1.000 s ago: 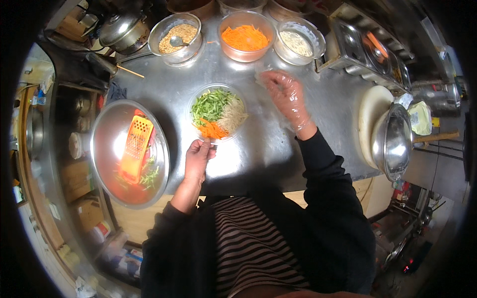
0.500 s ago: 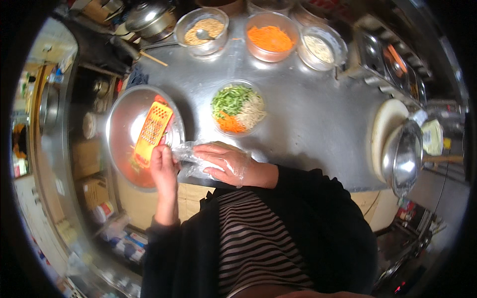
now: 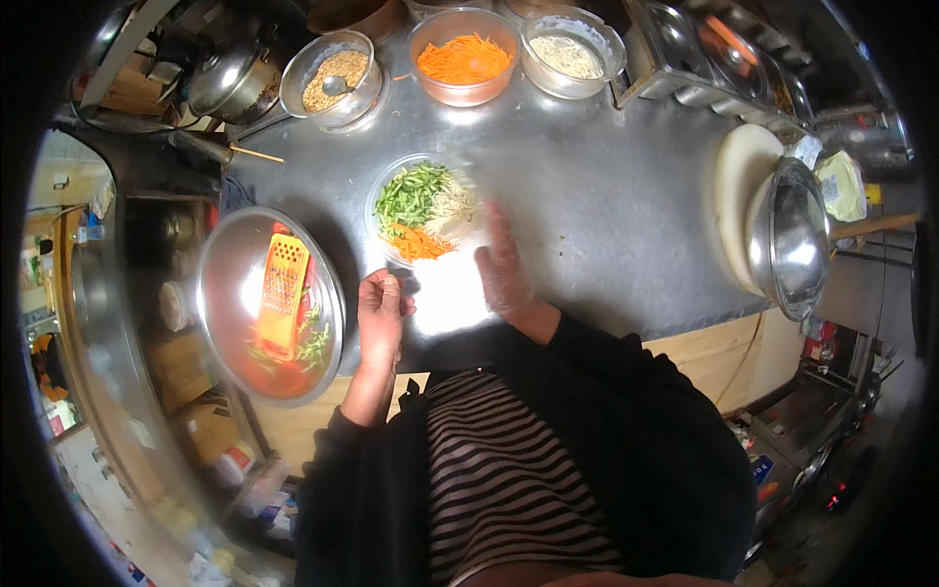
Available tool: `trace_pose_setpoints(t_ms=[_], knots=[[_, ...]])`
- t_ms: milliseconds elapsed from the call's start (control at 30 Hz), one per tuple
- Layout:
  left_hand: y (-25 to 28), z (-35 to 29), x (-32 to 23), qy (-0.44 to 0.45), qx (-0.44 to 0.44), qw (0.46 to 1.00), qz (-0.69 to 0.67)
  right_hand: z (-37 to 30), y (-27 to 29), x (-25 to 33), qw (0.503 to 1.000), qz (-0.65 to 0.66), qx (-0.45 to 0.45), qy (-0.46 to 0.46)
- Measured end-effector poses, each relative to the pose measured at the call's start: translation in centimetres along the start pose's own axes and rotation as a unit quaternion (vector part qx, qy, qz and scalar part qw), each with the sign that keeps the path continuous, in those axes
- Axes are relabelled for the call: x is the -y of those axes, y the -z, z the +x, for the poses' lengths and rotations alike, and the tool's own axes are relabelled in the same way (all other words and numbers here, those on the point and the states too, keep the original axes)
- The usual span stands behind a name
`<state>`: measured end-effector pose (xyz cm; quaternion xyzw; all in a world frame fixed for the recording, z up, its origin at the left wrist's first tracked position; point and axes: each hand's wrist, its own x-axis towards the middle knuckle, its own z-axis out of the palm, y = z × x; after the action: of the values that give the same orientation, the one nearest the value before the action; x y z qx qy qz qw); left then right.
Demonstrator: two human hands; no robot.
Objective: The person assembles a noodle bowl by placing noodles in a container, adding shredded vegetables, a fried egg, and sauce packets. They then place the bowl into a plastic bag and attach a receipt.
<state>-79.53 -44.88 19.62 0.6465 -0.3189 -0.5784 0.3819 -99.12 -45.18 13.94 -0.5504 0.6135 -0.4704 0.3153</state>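
Mostly blurred, the right hand (image 3: pixel 505 269) is open beside the near right edge of the round clear bowl (image 3: pixel 371 210), too smeared to tell whether it holds anything; the left hand (image 3: pixel 382 308), just on the bowl's near side, is curled, thumb against forefinger, any grip unclear. The steel counter (image 3: pixel 626 215) is glare-white there, and cluttered shelves (image 3: pixel 181 372) stand well left of the bowl. Inside it lie green strips (image 3: pixel 406 196), pale strands (image 3: pixel 450 213) and orange shreds (image 3: pixel 421 243). Left of it, a large metal bowl (image 3: pixel 228 293) contains an orange grater (image 3: pixel 285 293); beyond it, a pinkish basin (image 3: pixel 462 93) holds more orange shreds.
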Motion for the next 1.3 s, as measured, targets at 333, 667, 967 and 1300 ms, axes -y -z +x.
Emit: trace_pose_setpoints(t_ms=[333, 667, 967, 1300], knots=[[1.4, -2.1, -2.2, 0.016, 0.077, 0.983, -0.166, 1.7, 0.5, 8.6, 0.960, -0.125, 0.174, 0.178], [11.1, -2.0, -3.7, -0.204, -0.319, 0.921, -0.092, -3.4, 1.6, 5.5, 0.891, 0.113, 0.293, 0.329], [8.0, -1.5, 2.6, -0.152, -0.518, 0.794, 0.281, 6.0, 5.1, -5.1, 0.818, 0.417, 0.128, -0.374], [6.6, -8.3, 4.3, -0.252, -0.449, 0.847, 0.131, 10.5, 6.4, -6.7, 0.893, 0.304, 0.216, -0.253]])
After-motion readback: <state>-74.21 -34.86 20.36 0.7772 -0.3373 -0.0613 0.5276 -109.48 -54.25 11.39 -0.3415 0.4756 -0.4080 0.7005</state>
